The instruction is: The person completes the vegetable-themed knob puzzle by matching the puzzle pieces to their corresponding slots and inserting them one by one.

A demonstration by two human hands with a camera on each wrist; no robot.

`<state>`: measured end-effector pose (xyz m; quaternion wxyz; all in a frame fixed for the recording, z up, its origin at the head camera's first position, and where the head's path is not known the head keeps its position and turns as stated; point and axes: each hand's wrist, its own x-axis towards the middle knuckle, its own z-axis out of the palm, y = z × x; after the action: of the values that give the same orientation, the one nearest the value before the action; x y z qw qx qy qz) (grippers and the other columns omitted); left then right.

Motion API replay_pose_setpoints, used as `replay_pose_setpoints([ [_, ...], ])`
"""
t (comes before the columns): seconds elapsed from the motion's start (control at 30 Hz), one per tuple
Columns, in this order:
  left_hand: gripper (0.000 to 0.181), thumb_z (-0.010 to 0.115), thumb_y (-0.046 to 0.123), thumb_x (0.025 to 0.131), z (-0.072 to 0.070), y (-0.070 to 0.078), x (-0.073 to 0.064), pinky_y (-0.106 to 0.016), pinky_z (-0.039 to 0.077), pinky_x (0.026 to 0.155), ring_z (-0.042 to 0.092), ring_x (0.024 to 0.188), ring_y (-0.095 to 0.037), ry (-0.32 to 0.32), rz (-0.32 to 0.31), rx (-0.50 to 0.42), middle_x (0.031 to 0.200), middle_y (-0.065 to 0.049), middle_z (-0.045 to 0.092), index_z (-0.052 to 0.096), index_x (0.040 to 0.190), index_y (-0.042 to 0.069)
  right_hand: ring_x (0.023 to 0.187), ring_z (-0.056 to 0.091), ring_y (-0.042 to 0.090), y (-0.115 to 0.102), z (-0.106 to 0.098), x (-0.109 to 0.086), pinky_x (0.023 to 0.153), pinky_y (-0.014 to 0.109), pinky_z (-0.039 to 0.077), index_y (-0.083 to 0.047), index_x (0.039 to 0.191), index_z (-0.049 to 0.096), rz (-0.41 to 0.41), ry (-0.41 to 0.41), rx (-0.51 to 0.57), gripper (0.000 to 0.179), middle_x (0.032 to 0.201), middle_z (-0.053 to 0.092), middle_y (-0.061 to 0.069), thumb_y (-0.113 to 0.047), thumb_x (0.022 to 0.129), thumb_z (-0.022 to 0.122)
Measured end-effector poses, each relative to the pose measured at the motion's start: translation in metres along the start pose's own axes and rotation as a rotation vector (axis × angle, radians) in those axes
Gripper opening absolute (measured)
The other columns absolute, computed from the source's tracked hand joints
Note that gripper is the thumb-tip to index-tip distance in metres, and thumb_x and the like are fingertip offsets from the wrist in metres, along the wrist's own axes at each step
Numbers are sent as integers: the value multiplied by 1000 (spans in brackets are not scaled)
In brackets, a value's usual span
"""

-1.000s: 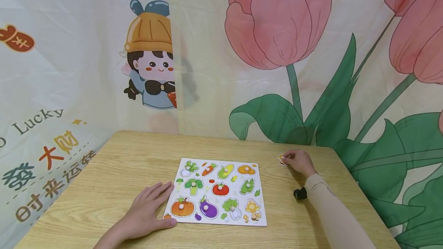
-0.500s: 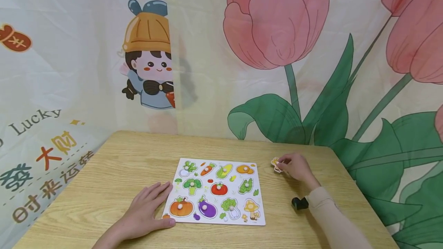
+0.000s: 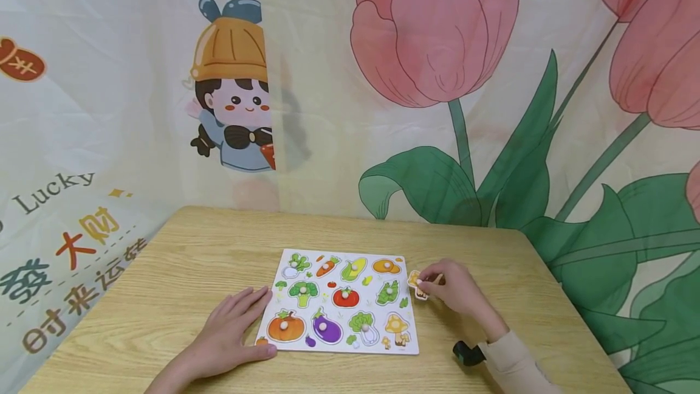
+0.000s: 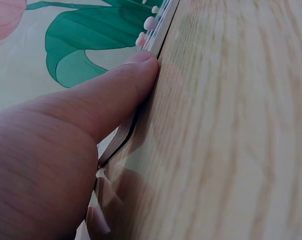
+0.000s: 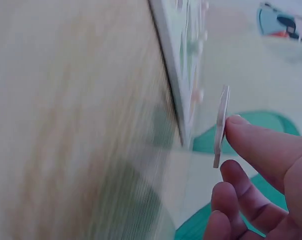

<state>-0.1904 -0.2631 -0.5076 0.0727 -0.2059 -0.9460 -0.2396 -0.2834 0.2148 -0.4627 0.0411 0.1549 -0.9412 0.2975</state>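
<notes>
A white vegetable puzzle board (image 3: 371, 312) lies flat on the wooden table, with knobbed pieces such as a pumpkin (image 3: 295, 328), an eggplant (image 3: 328, 334) and a tomato (image 3: 350, 301) in it. At its lower right corner is a mushroom picture (image 3: 397, 324) without a knob. My left hand (image 3: 232, 333) rests at the board's left edge, fingers extended, thumb at the near corner. Just off the board's right edge, my right hand (image 3: 456, 287) pinches a mushroom puzzle piece (image 3: 414, 277). In the right wrist view that piece (image 5: 221, 125) appears edge-on, held above the table.
The wooden table (image 3: 219, 248) extends around the board on all sides. Behind it hangs a printed cloth (image 3: 328, 138) with tulips and a cartoon figure. A black device (image 3: 467, 354) sits at the right wrist.
My right hand has carried the mushroom piece from the table's far right leftward and nearer, up to the board's right edge. The left hand stays in place.
</notes>
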Motion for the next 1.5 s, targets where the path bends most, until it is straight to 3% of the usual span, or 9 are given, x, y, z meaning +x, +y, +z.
replay_pose_setpoints([
  [0.2, 103, 75, 72, 85, 0, 0, 2, -70, 19, 119, 31, 154, -45, 1, 2, 10, 166, -12, 44, 47, 161, 9, 76, 53, 12, -14, 5, -14, 64, 25, 47, -26, 90, 79, -50, -49, -4, 10, 89, 65, -11, -19, 94, 83],
  [0.57, 103, 75, 72, 85, -1, 0, 3, -70, 19, 119, 31, 153, -45, -4, 4, 7, 167, -13, 44, 47, 161, 9, 75, 55, 10, -30, 8, -28, 64, 24, 47, -28, 91, 80, -99, -96, 25, 7, 90, 66, -14, -23, 94, 84],
  [1.1, 103, 75, 72, 85, -3, -2, 3, -70, 20, 118, 30, 154, -44, -5, -3, 25, 167, -12, 43, 47, 161, 9, 73, 55, 11, -43, 8, -29, 61, 24, 47, -26, 93, 80, -128, -181, 51, 7, 88, 64, -14, -22, 93, 85],
  [1.5, 103, 75, 72, 86, -2, 0, 3, -71, 19, 118, 29, 154, -45, -20, -15, 12, 168, -12, 42, 45, 162, 10, 76, 56, 10, -39, 16, -31, 63, 24, 48, -27, 93, 79, -142, -272, 71, 7, 89, 63, -12, -23, 93, 85],
])
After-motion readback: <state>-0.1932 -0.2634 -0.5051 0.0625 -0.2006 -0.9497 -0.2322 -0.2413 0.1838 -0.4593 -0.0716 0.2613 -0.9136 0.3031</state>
